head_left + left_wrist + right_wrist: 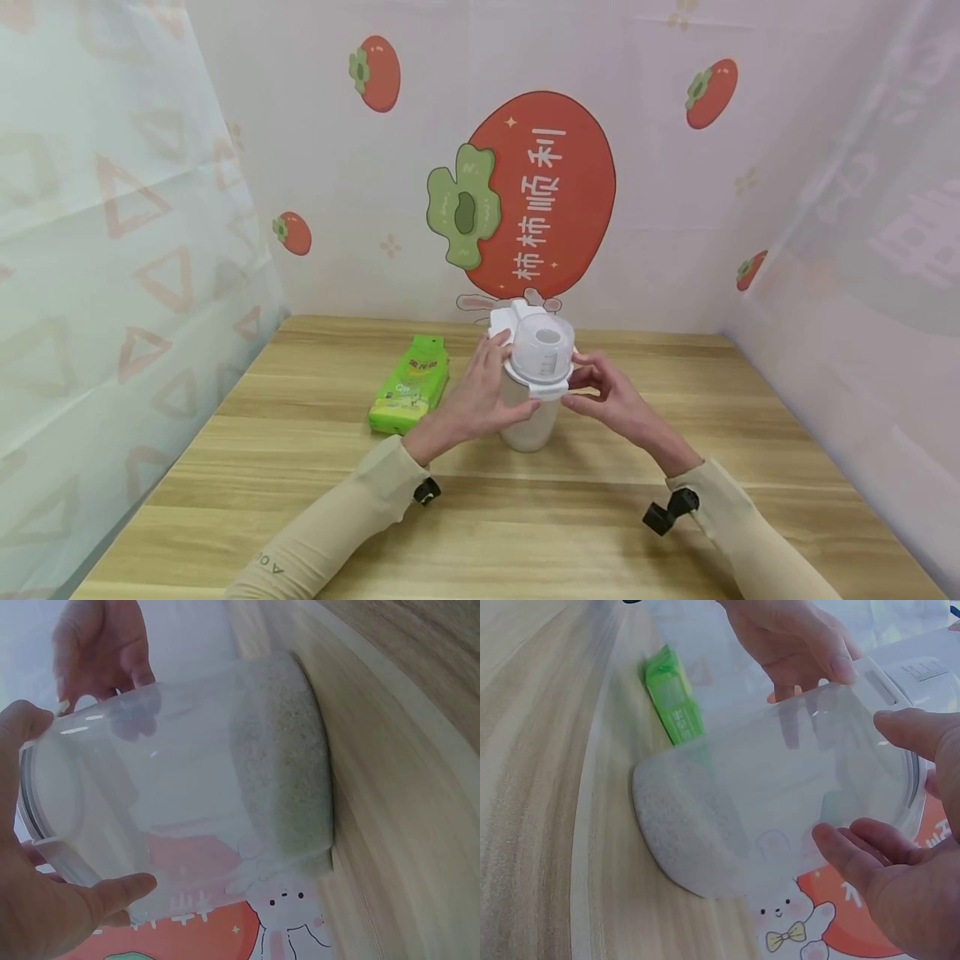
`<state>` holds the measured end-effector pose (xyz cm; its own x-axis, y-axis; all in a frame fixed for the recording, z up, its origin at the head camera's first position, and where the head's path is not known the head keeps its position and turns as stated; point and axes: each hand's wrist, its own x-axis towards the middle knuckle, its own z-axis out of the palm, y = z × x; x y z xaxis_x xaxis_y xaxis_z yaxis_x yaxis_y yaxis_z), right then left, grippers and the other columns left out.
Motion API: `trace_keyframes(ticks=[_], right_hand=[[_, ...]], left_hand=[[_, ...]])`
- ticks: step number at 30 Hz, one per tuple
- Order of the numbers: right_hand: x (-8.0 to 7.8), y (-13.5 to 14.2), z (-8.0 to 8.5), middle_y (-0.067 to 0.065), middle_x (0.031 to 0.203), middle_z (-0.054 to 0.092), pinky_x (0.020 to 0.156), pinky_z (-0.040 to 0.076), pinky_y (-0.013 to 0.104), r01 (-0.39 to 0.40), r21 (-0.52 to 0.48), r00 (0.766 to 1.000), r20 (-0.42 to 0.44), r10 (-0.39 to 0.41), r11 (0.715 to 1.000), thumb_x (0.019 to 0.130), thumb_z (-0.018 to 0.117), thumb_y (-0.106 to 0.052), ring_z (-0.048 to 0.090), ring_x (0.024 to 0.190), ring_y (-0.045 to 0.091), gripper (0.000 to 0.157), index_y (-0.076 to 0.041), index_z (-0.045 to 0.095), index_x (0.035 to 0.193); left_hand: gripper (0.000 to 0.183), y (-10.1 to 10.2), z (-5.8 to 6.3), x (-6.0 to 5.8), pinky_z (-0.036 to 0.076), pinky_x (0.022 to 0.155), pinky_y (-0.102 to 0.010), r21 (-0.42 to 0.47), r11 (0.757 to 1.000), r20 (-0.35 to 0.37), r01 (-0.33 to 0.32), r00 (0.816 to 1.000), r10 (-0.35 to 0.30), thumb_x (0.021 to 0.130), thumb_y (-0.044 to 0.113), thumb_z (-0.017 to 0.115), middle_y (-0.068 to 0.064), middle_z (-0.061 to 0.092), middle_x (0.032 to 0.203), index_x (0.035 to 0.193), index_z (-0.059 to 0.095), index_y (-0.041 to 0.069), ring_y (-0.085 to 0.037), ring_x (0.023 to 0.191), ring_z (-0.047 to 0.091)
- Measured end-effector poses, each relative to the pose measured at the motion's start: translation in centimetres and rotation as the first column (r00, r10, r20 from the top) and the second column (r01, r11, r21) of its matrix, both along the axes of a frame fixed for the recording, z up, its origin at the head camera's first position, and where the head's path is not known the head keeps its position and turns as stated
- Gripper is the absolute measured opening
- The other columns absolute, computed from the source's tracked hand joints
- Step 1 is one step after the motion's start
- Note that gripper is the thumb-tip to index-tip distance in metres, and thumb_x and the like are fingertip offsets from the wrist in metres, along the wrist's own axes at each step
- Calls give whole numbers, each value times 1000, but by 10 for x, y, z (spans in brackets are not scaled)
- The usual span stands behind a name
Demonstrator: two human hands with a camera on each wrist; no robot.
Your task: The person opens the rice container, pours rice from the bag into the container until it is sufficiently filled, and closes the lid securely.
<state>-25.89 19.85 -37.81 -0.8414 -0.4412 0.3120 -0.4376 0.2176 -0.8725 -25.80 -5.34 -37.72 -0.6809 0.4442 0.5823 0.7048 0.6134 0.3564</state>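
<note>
A tall see-through food storage container stands upright on the table, with pale grains in its lower part. A white lid sits on its top, carrying a clear measuring cup. My left hand grips the lid's left side, its thumb near the front tab and its fingers reaching round toward the back. From the right, my right hand holds the lid edge, thumb in front and bent fingers along the side. In the right wrist view, the right fingertips lie against the container's wall.
A green packet lies on the wooden table, left of the container. Printed cloth walls enclose the table's back and sides. Small black devices are worn at both wrists.
</note>
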Motion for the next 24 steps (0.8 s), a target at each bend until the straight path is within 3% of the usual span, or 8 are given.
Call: trace_keyframes(ticks=[7, 11, 14, 17, 20, 24], right_hand=[[7, 1, -3, 24, 107, 63, 81, 57, 23, -17, 31, 995, -99, 20, 999, 90, 65, 2, 67, 98, 18, 44, -1, 49, 131], [13, -2, -4, 27, 105, 63, 84, 57, 21, -57, 25, 989, -135, 60, 998, 91, 61, 6, 67, 96, 17, 42, 4, 50, 131], [18, -3, -4, 26, 104, 63, 84, 57, 21, -70, 32, 989, -126, 74, 997, 92, 61, 4, 67, 96, 13, 43, 3, 49, 133], [21, -3, -3, 24, 105, 65, 83, 57, 21, -58, 49, 991, -115, 63, 997, 93, 62, 1, 66, 96, 10, 43, 1, 49, 134], [21, -4, -2, 22, 106, 65, 83, 56, 21, -48, 62, 993, -104, 55, 997, 93, 62, -1, 66, 97, 8, 43, 0, 50, 134], [23, -6, -1, 22, 107, 66, 84, 56, 20, -50, 61, 993, -101, 56, 997, 93, 63, -1, 66, 98, 8, 43, -1, 51, 134]], left_hand=[[95, -4, 0, -2, 38, 114, -44, 139, 988, 184, 61, 979, -87, 74, 49, 82, -9, 29, 155, 142, 31, 7, -24, 140, 38], [100, -6, -3, -3, 39, 113, -47, 186, 982, 253, 36, 964, -83, 70, 49, 85, -7, 28, 155, 143, 29, 10, -26, 139, 40], [95, -8, -4, -3, 41, 111, -50, 203, 979, 265, 14, 962, -68, 66, 48, 88, -8, 27, 154, 136, 35, 11, -29, 138, 40], [90, -7, -3, -2, 44, 108, -49, 203, 979, 264, -26, 964, -29, 64, 47, 89, -8, 27, 152, 131, 39, 13, -29, 135, 41], [91, -4, 0, 4, 49, 100, -45, 184, 977, 267, -104, 962, 52, 63, 52, 88, -7, 34, 143, 131, 40, 15, -25, 126, 46], [99, 2, 3, 18, 53, 90, -40, 186, 961, 302, -206, 942, 143, 61, 64, 84, -6, 39, 130, 134, 38, 14, -21, 114, 48]])
